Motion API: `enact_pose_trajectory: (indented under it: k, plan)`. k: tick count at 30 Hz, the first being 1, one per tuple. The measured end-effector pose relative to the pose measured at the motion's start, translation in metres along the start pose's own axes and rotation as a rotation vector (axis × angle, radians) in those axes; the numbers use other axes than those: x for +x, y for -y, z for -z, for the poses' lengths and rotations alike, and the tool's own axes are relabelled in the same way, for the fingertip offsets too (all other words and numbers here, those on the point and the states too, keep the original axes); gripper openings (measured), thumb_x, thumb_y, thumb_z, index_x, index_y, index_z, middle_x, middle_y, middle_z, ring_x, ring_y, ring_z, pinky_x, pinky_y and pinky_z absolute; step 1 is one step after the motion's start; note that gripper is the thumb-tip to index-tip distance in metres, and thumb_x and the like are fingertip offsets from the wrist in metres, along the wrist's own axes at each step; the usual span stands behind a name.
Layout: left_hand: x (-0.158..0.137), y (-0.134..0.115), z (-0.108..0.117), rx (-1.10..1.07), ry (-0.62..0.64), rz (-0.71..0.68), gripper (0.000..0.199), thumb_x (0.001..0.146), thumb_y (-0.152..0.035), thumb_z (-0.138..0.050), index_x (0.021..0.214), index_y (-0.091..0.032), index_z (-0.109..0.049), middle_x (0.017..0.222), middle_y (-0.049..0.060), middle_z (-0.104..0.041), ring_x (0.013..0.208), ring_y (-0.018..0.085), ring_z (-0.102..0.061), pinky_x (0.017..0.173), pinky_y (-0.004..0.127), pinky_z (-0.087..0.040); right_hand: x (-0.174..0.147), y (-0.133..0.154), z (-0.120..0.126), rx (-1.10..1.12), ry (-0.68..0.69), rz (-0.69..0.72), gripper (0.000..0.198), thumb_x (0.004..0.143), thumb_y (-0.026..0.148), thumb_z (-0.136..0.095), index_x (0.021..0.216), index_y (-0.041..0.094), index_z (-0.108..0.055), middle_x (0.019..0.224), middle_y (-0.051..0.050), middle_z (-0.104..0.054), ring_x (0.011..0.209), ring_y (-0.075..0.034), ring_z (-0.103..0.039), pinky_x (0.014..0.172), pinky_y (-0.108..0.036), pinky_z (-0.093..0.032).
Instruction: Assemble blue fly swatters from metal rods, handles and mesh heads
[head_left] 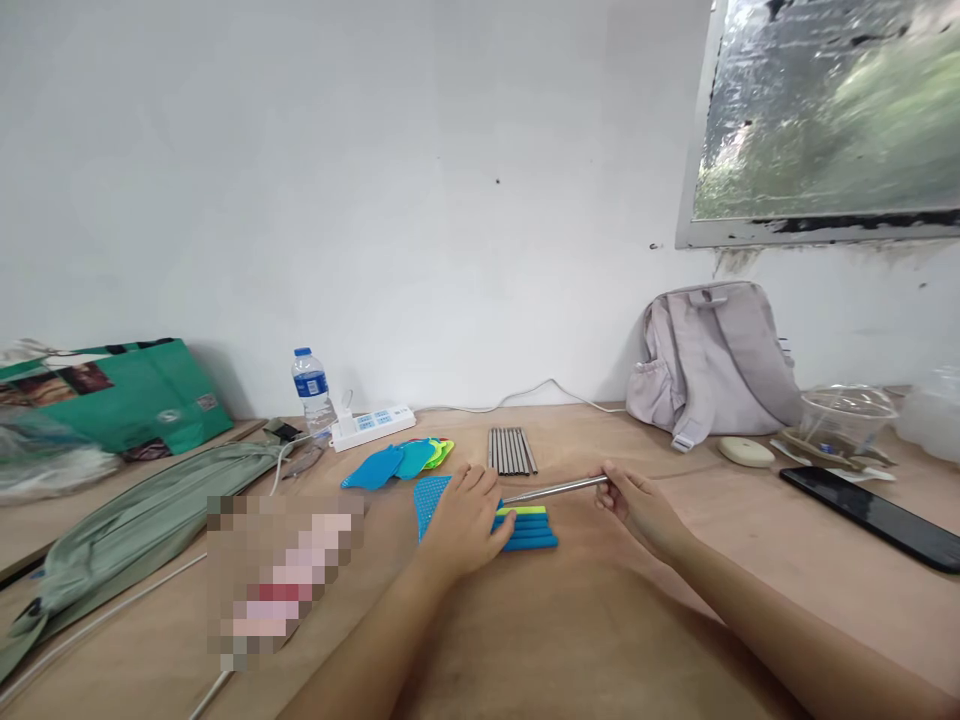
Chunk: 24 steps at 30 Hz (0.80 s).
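A slim metal rod (555, 490) spans nearly crosswise between my hands above the surface (480, 650), its right end pinched in my right hand (630, 505), its left tip just beside my left hand (465, 515), which covers blue tubes (534, 536), grip unclear from my remote view. Grey rods (512, 452) lie beyond.

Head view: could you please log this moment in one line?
left hand: over blue dotted sheet; right hand: holding slim silver rod; beyond: straight grey rods
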<state>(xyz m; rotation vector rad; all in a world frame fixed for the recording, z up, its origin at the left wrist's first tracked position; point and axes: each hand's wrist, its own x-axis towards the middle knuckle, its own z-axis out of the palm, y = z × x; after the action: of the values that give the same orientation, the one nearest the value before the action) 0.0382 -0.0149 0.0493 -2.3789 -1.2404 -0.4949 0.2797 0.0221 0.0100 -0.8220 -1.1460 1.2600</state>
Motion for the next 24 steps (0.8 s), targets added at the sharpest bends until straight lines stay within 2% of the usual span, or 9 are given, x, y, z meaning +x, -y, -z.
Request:
enact_pose_trajectory:
  k: [3, 6, 9, 12, 17, 20, 24]
  plan:
    - [0.0, 0.001, 0.0, -0.012, 0.056, -0.028, 0.02, 0.078, -0.032, -0.046, 0.075, -0.016, -0.056, 0.084, 0.006, -0.054, 0.086, 0.021, -0.046, 0.084, 0.037, -0.035, 0.0, 0.006, 0.007, -0.324, 0.105, 0.054, 0.035, 0.072, 0.053, -0.054, 0.067, 0.018, -0.059, 0.054, 0.003, -0.047, 0.052, -0.012, -0.042, 0.054, -0.026, -0.033]
    - [-0.002, -0.001, 0.001, -0.037, 0.081, -0.066, 0.024, 0.072, -0.038, -0.051, 0.079, -0.016, -0.056, 0.086, 0.006, -0.053, 0.086, 0.021, -0.046, 0.083, 0.036, -0.035, -0.002, 0.013, 0.011, -0.675, 0.252, 0.214, 0.033, 0.076, 0.048, -0.05, 0.061, 0.02, -0.057, 0.056, 0.001, -0.05, 0.056, -0.013, -0.044, 0.055, -0.026, -0.031]
    - [-0.004, -0.005, 0.004, -0.07, 0.116, -0.11, 0.03, 0.067, -0.044, -0.055, 0.08, -0.016, -0.055, 0.088, 0.006, -0.053, 0.088, 0.021, -0.046, 0.082, 0.035, -0.035, -0.005, 0.014, 0.012, -0.867, 0.384, 0.301, 0.025, 0.075, 0.043, -0.055, 0.063, 0.021, -0.059, 0.063, -0.001, -0.055, 0.06, -0.015, -0.046, 0.055, -0.025, -0.03]
    - [-0.004, -0.007, 0.008, -0.059, 0.167, -0.15, 0.029, 0.065, -0.04, -0.056, 0.081, -0.016, -0.054, 0.089, 0.006, -0.052, 0.088, 0.021, -0.045, 0.082, 0.034, -0.035, -0.006, 0.012, 0.01, -0.922, 0.425, 0.309, 0.022, 0.074, 0.04, -0.056, 0.064, 0.022, -0.061, 0.06, 0.0, -0.055, 0.056, -0.014, -0.044, 0.053, -0.024, -0.028]
    - [-0.004, -0.006, 0.007, 0.007, 0.225, -0.195, 0.025, 0.066, -0.033, -0.054, 0.084, -0.016, -0.053, 0.09, 0.007, -0.051, 0.089, 0.022, -0.043, 0.083, 0.035, -0.033, -0.007, 0.011, 0.006, -0.801, 0.44, 0.239, 0.021, 0.07, 0.043, -0.058, 0.065, 0.023, -0.064, 0.056, 0.001, -0.055, 0.054, -0.014, -0.043, 0.054, -0.025, -0.031]
    - [-0.004, -0.006, 0.003, 0.026, 0.235, -0.213, 0.026, 0.067, -0.036, -0.052, 0.082, -0.015, -0.053, 0.088, 0.007, -0.051, 0.088, 0.022, -0.043, 0.083, 0.035, -0.033, -0.008, 0.012, 0.005, -0.773, 0.433, 0.208, 0.024, 0.067, 0.045, -0.06, 0.059, 0.022, -0.062, 0.053, 0.002, -0.052, 0.053, -0.014, -0.042, 0.052, -0.024, -0.031]
    - [-0.004, -0.007, 0.001, 0.052, 0.223, -0.21, 0.031, 0.067, -0.041, -0.053, 0.082, -0.014, -0.055, 0.086, 0.007, -0.051, 0.086, 0.022, -0.043, 0.084, 0.035, -0.033, -0.008, 0.008, 0.007, -0.88, 0.437, 0.248, 0.029, 0.072, 0.042, -0.055, 0.054, 0.02, -0.057, 0.051, 0.002, -0.049, 0.049, -0.011, -0.039, 0.049, -0.023, -0.026]
